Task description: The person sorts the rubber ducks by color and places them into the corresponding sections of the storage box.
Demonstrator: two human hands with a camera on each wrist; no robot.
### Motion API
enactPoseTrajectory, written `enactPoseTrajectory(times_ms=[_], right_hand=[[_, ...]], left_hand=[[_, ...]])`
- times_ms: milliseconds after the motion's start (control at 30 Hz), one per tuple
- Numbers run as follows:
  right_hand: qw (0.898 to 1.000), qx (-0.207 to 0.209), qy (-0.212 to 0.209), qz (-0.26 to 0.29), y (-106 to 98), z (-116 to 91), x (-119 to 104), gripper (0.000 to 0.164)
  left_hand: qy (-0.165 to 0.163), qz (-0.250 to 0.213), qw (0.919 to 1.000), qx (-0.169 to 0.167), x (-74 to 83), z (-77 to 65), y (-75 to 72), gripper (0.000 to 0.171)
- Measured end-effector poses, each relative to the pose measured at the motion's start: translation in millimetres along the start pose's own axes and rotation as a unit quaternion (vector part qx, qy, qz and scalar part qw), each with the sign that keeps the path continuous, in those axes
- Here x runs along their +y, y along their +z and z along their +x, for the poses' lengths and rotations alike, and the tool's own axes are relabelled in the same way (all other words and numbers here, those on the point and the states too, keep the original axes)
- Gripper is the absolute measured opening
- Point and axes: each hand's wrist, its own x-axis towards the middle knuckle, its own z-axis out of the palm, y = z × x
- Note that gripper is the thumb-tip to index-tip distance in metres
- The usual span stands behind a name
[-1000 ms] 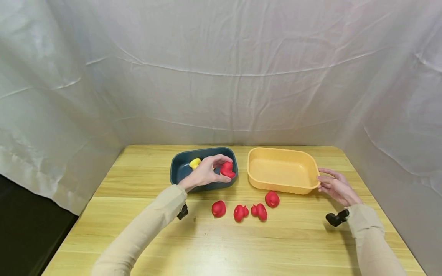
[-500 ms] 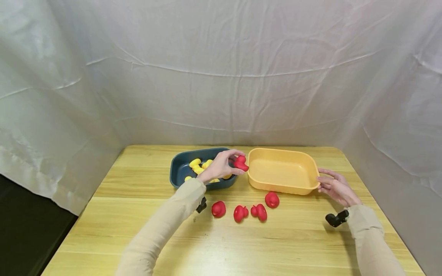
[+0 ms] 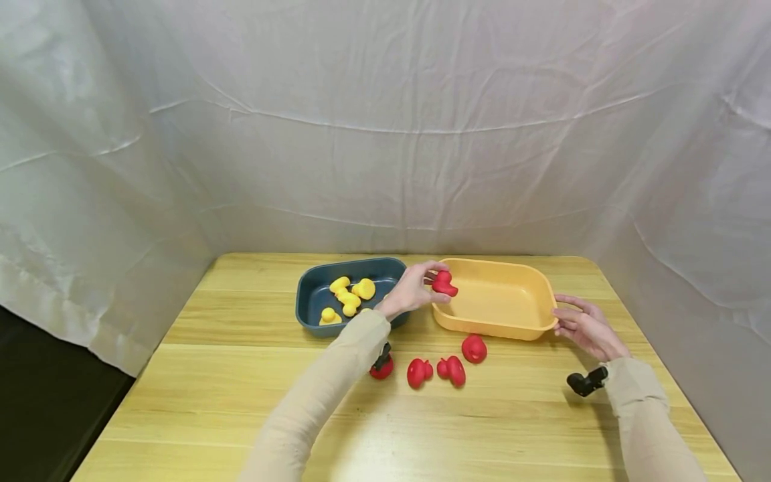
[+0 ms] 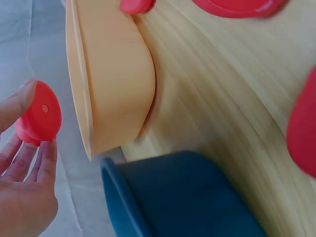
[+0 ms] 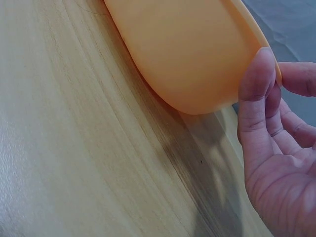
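My left hand (image 3: 414, 289) pinches a red toy duck (image 3: 444, 284) between thumb and fingertips, over the left end of the orange bin (image 3: 488, 329). In the left wrist view, the flat underside of the red toy duck (image 4: 43, 111) faces the camera, beyond the bin's wall. At the bin's right end, my right hand (image 3: 587, 327) grips the rim. The right wrist view shows the thumb (image 5: 256, 84) against the bin's end, with the other fingers bent around the rim. Behind my left wrist stands a dark blue bin (image 3: 307, 301) holding several yellow toy ducks (image 3: 364, 288).
In front of the bins several red toy ducks lie on the wooden table (image 3: 482, 428), one of them (image 3: 474, 348) close to the orange bin. Another red duck (image 3: 381, 368) is partly hidden by my left wrist camera. A pale curtain (image 3: 385, 167) hangs behind and at the sides.
My left hand has carried the red toy duck from over the dark blue bin rightward to over the orange bin's left end. The right hand and both bins stay put.
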Motion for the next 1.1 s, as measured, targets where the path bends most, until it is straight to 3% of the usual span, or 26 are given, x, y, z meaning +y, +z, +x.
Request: enactPoseTrajectory(times_ms=[400, 600, 867, 1100], right_hand=[[1.0, -0.004, -0.002, 0.003, 0.6, -1.2, -0.6, 0.028], [1.0, -0.006, -0.003, 0.004, 2.3, -1.8, -0.2, 0.028], [1.0, -0.006, -0.003, 0.008, 2.4, -3.0, -0.7, 0.028], [1.0, -0.009, -0.008, 0.012, 2.5, -4.4, -0.1, 0.03]], left_hand=[[-0.022, 0.0, 0.9997, 0.006, 4.3, 11.0, 15.3, 0.06], [-0.029, -0.016, 0.9994, 0.006, 3.2, 8.2, 11.6, 0.063], [0.0, -0.028, 0.9995, 0.012, -8.3, -12.1, -11.9, 0.062], [0.018, -0.004, 0.9998, 0.001, -18.1, -48.1, -33.6, 0.058]])
